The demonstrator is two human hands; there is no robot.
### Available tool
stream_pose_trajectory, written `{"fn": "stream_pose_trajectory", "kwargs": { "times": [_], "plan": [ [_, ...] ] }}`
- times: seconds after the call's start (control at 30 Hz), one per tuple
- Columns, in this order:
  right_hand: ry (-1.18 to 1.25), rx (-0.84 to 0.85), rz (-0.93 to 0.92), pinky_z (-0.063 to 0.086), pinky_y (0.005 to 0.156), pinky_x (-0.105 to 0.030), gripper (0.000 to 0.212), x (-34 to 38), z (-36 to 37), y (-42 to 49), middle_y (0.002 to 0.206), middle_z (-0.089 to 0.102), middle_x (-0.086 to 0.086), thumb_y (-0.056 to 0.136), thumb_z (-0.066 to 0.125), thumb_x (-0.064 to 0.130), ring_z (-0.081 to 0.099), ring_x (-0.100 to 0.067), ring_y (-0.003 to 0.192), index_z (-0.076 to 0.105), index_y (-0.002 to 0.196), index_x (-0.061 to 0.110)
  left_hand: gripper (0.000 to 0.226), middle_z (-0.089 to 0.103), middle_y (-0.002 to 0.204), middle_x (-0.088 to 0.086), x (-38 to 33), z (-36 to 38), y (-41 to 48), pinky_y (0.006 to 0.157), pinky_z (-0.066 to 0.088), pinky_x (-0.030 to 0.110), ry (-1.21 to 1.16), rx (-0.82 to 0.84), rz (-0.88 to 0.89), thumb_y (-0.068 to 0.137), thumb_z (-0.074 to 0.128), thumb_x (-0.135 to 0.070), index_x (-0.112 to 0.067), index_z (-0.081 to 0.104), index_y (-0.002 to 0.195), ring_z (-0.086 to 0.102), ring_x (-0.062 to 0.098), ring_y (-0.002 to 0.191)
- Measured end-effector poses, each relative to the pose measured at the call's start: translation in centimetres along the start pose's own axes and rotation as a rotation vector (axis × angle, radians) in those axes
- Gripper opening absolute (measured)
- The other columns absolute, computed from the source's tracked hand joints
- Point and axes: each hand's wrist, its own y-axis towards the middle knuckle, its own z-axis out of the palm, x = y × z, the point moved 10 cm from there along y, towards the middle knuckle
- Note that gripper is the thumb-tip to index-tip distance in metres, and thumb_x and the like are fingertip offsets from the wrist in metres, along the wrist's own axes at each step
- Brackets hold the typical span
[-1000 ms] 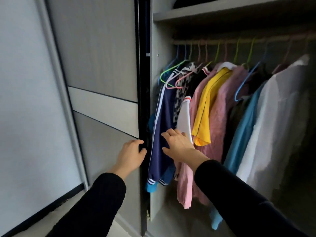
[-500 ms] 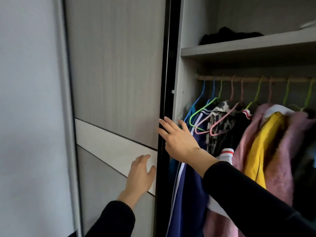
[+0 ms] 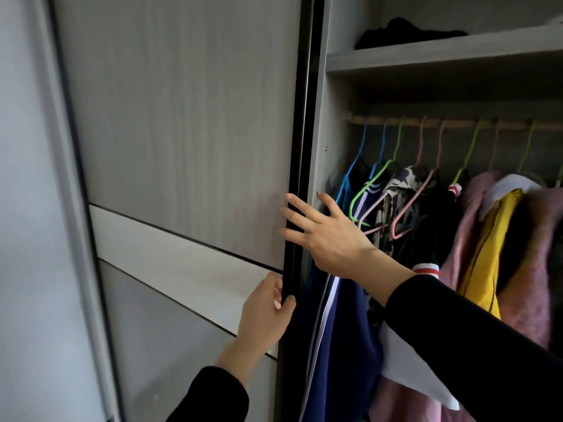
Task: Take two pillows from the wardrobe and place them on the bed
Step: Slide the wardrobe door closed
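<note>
The wardrobe's grey sliding door [image 3: 182, 132] fills the left half of the head view, with a black edge strip [image 3: 300, 147] at its right side. My left hand [image 3: 263, 315] grips that black edge low down, thumb wrapped around it. My right hand [image 3: 323, 229] is higher, fingers spread, its fingertips touching the same edge. No pillow shows anywhere in view, and no bed.
Right of the door the wardrobe stands open: clothes [image 3: 426, 239] hang on coloured hangers from a wooden rail [image 3: 457, 121]. A shelf [image 3: 441, 56] above carries a dark folded item [image 3: 408, 33]. A pale wall panel [image 3: 27, 208] lies far left.
The view has risen and shifted left. My left hand has gone from lying flat on the door panel to gripping the door's edge. My right hand moved from the clothes to the edge.
</note>
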Motion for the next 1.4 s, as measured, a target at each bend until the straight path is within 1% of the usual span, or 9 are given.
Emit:
{"fn": "stream_pose_trajectory", "kwargs": {
  "times": [0.33, 0.6, 0.7, 0.8, 0.93, 1.1, 1.2, 1.27, 1.4],
  "plan": [
    [-0.022, 0.006, 0.013, 0.021, 0.11, -0.061, 0.039, -1.0, -1.4, -2.2, 0.14, 0.044, -0.007, 0.08, 0.056, 0.015, 0.021, -0.028, 0.144, 0.052, 0.117, 0.022, 0.02, 0.057, 0.083, 0.006, -1.7, 1.9, -1.3, 0.06, 0.041, 0.019, -0.021, 0.107, 0.013, 0.077, 0.058, -0.018, -0.027, 0.042, 0.087, 0.054, 0.018, 0.069],
    [0.034, -0.019, 0.134, 0.03, 0.102, -0.058, 0.028, -3.8, -3.5, -9.8, 0.134, 0.052, -0.005, 0.082, 0.049, 0.026, 0.032, -0.026, 0.14, 0.058, 0.108, 0.022, 0.03, 0.053, 0.091, -0.004, -7.1, 6.6, -5.2, 0.068, 0.045, 0.022, -0.035, 0.178, 0.138, 0.077, 0.052, -0.011, -0.03, 0.044, 0.099, 0.055, 0.015, 0.079],
    [0.075, -0.019, 0.19, 0.022, 0.103, -0.054, 0.029, -5.2, -4.2, -13.3, 0.134, 0.052, -0.004, 0.086, 0.045, 0.04, 0.028, -0.025, 0.142, 0.059, 0.104, 0.023, 0.035, 0.045, 0.107, -0.004, -9.8, 6.1, -6.0, 0.074, 0.046, 0.027, 0.069, -0.02, 0.256, 0.076, 0.055, -0.013, -0.027, 0.049, 0.107, 0.051, 0.017, 0.096],
    [0.069, -0.039, 0.241, 0.024, 0.1, -0.054, 0.028, -6.4, -5.4, -16.8, 0.131, 0.055, -0.004, 0.086, 0.047, 0.043, 0.029, -0.024, 0.14, 0.06, 0.099, 0.022, 0.056, 0.026, 0.137, 0.009, -11.6, 4.0, -5.6, 0.096, 0.041, 0.033, 0.033, -0.274, 0.298, 0.084, 0.057, -0.03, -0.026, 0.033, 0.135, 0.036, 0.026, 0.122],
    [-0.003, -0.136, 0.302, 0.028, 0.096, -0.053, 0.019, -7.7, -8.2, -21.3, 0.115, 0.063, -0.004, 0.086, 0.049, 0.036, 0.047, -0.025, 0.127, 0.06, 0.09, 0.02, 0.098, -0.022, 0.155, 0.013, -13.8, 7.4, -4.1, 0.113, 0.007, 0.045, 0.294, -0.079, 0.413, 0.077, 0.042, -0.073, -0.025, -0.007, 0.147, -0.016, 0.028, 0.143],
    [-0.065, -0.233, 0.434, 0.031, 0.094, -0.048, 0.014, -9.5, -11.8, -24.4, 0.079, 0.057, -0.003, 0.085, 0.051, 0.024, 0.055, -0.025, 0.081, 0.055, 0.076, 0.014, 0.117, -0.027, 0.152, 0.019, -17.8, 12.8, -6.9, 0.112, 0.005, 0.049, 0.402, 0.034, 0.509, 0.065, 0.044, -0.079, -0.015, -0.009, 0.147, -0.022, 0.035, 0.141],
    [-0.05, -0.066, 0.466, 0.031, 0.108, -0.047, 0.032, -11.3, -11.5, -25.6, 0.123, 0.06, -0.011, 0.08, 0.055, 0.022, 0.054, -0.03, 0.116, 0.059, 0.111, 0.013, 0.117, -0.024, 0.152, 0.019, -20.8, 14.8, -8.6, 0.112, 0.004, 0.048, 0.37, 0.038, 0.524, 0.064, 0.046, -0.078, -0.015, -0.006, 0.148, -0.019, 0.035, 0.142],
    [-0.049, 0.104, 0.481, 0.016, 0.118, -0.044, 0.061, -12.3, -10.5, -27.2, 0.153, 0.03, -0.015, 0.084, 0.054, 0.028, 0.026, -0.033, 0.142, 0.037, 0.14, 0.012, 0.115, -0.021, 0.152, 0.021, -22.9, 16.0, -9.8, 0.112, 0.004, 0.048, 0.347, 0.045, 0.541, 0.065, 0.046, -0.078, -0.016, -0.004, 0.148, -0.017, 0.035, 0.142],
    [-0.19, 0.258, 0.51, -0.001, 0.118, -0.045, 0.077, -13.8, -9.9, -32.1, 0.159, -0.001, -0.015, 0.093, 0.036, 0.052, -0.002, -0.033, 0.146, 0.0, 0.15, 0.015, 0.109, -0.021, 0.155, 0.014, -25.9, 17.6, -11.7, 0.113, 0.004, 0.048, 0.308, 0.019, 0.577, 0.069, 0.046, -0.075, -0.02, -0.005, 0.148, -0.015, 0.029, 0.144]
  ]
}}
